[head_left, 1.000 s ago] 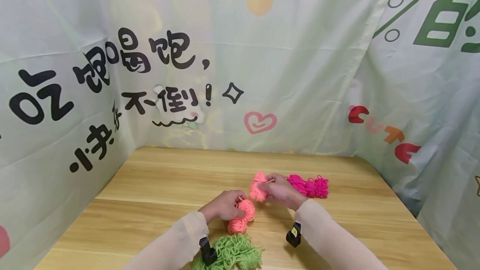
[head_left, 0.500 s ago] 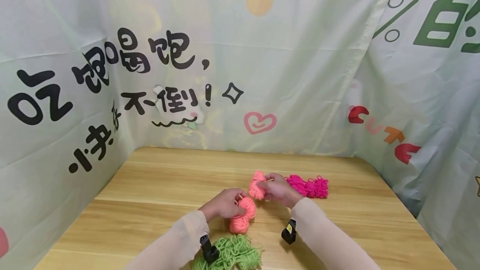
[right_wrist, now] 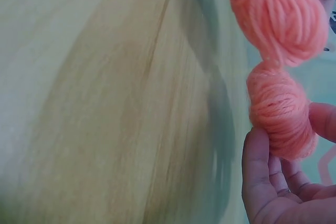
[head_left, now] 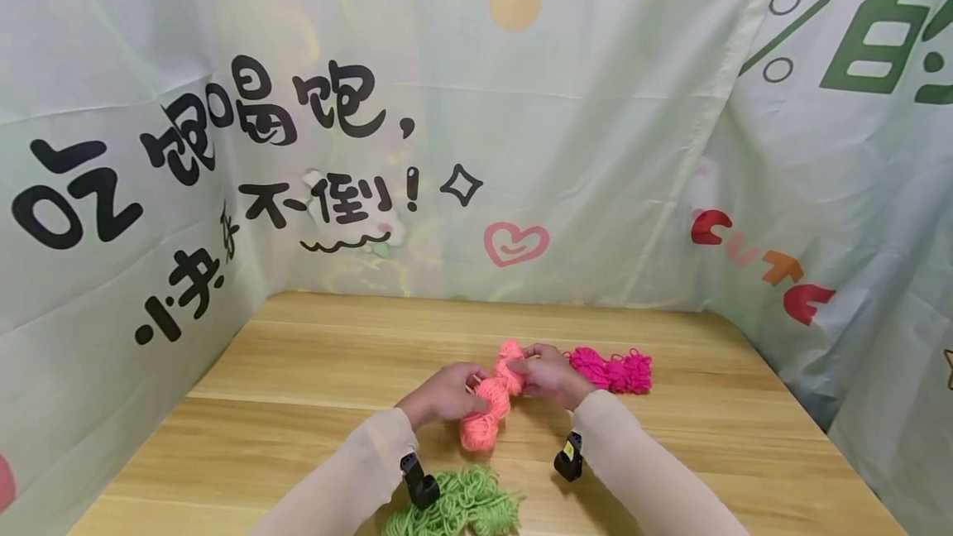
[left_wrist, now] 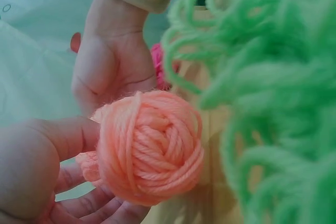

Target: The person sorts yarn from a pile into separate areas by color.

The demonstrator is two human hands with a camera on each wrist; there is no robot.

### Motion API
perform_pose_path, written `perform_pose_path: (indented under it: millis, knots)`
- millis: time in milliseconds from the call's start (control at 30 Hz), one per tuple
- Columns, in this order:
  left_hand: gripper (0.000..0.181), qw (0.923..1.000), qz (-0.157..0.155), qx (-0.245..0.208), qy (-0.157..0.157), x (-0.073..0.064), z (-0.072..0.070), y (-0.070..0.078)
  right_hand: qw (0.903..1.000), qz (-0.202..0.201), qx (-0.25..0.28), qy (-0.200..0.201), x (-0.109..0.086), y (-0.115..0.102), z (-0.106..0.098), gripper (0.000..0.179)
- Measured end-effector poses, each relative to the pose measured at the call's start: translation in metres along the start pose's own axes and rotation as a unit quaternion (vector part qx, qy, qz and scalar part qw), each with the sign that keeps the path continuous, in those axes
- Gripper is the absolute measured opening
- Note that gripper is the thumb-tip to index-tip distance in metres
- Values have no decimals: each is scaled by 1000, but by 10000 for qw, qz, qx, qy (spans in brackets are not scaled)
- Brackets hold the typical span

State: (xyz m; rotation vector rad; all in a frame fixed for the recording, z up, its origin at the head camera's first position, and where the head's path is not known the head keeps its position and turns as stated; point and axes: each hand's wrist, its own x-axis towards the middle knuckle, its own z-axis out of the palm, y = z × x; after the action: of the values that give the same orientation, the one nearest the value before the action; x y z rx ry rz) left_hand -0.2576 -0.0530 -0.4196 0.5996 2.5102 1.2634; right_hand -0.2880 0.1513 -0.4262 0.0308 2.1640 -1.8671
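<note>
My left hand [head_left: 445,394] grips a coral yarn bundle [head_left: 482,422] with two rounded lobes, thumb on one side and fingers on the other. In the left wrist view, the wound end of this bundle [left_wrist: 152,148] faces the camera. A second, smaller coral yarn bundle [head_left: 509,370] is pinched between the thumb and fingers of my right hand [head_left: 553,375]. Seen from the right wrist, this smaller bundle [right_wrist: 278,113] meets the end of the left-hand one [right_wrist: 283,17]. Both are held above the wooden table, nearly in one line.
A loose heap of green yarn [head_left: 469,503] lies at the table's front, below my left forearm. Magenta yarn [head_left: 612,370] rests behind and right of my right hand. Printed cloth [head_left: 596,147] hangs around the wooden table [head_left: 342,337]. Each wrist carries a small black camera [head_left: 569,457].
The two coral bundles, apart a second ago, have come together end to end. My left hand moved slightly up and forward; my right hand drew slightly left. Green and magenta yarn stayed put.
</note>
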Motion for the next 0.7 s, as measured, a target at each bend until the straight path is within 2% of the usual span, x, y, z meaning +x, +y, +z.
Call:
perform_pose_path:
  millis: [133,433,700]
  knots:
    - [31,9997,-143,-172,35,3,-3,3,10000,-11,-35,62,2,2,1,28]
    - [34,9987,-226,-446,127,17,-9,0,9999,34,-109,127,2,1,0,28]
    - [38,9969,-401,-638,237,21,-13,1,9998,90,-77,132,7,5,-2,28]
